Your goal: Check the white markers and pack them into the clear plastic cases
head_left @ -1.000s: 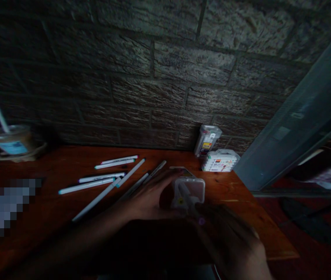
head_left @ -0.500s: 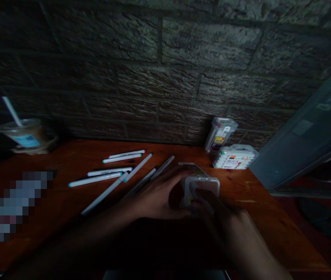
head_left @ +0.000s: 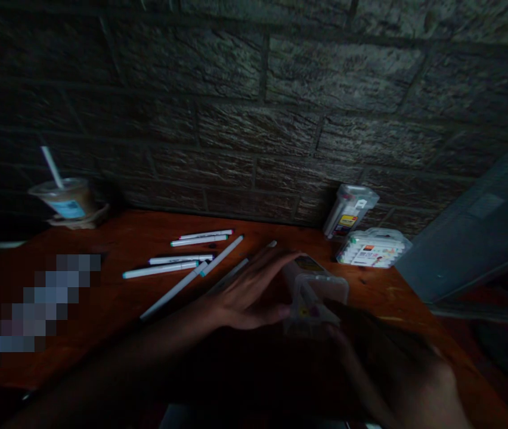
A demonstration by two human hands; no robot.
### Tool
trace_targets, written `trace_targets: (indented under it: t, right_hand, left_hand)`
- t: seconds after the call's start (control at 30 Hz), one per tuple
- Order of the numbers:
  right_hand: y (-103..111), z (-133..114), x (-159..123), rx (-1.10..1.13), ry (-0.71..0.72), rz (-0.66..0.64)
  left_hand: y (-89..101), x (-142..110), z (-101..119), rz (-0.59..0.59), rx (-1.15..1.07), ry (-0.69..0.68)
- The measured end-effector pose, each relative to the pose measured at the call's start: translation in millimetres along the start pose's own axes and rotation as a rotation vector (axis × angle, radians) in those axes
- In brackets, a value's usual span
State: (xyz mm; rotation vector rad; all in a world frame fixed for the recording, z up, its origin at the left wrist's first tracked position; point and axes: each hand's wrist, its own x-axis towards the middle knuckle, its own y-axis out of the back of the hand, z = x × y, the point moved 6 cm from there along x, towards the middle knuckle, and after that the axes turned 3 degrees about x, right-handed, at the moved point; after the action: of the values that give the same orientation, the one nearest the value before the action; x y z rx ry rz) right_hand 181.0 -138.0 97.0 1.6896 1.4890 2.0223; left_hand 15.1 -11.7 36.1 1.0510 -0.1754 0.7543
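Observation:
A clear plastic case (head_left: 325,289) lies on the wooden table in front of me, its near end towards me. Small yellow and pink spots show through its near part. My left hand (head_left: 249,292) holds the case from the left, with fingers along the far side and the thumb at the near side. Dark and partly blurred, my right hand (head_left: 397,351) has its thumb and fingers at the near right edge of the case. Left of the case lie several white markers (head_left: 182,259) with coloured ends; one marker (head_left: 229,275) is partly behind my left hand.
A tall clear case (head_left: 350,211) and a handled case of markers (head_left: 372,248) stand at the back right by the brick wall (head_left: 290,131). A drink cup (head_left: 70,202) with a straw sits in a carrier at the back left. The wooden table (head_left: 392,304) ends at the right.
My right hand has drawn back from the case's opening towards its near right edge. My left fingers have straightened along the case. The whole view has shifted a little.

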Motion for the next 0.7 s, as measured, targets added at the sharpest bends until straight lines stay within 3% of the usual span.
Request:
trace_targets:
  t: [0.07, 0.17, 0.27, 0.37, 0.47, 0.6, 0.7]
  right_hand:
    - [16, 10, 13, 0.000, -0.018, 0.077]
    - [17, 54, 47, 0.039, -0.189, 0.181]
    - [-18, 108, 82, 0.277, -0.331, 0.167]
    - [-60, 146, 90, 0.466, -0.447, 0.157]
    - [-85, 159, 71, 0.513, -0.515, 0.128]
    - [-87, 160, 51, 0.389, -0.483, 0.130]
    - [-88, 159, 50, 0.347, -0.443, 0.116]
  left_hand:
    - [13.9, 2, -12, 0.130, 0.084, 0.077]
    - [33.8, 4, -38, 0.245, 0.310, 0.278]
    - [47.6, 4, -62, 0.156, 0.587, 0.479]
    - [59.1, -2, -77, 0.062, 0.725, 0.616]
    - [65.1, -7, -82, 0.023, 0.765, 0.695]
    - [66.0, -15, -86, -0.027, 0.825, 0.788]
    - [61.9, -18, -87, -0.061, 0.838, 0.783]
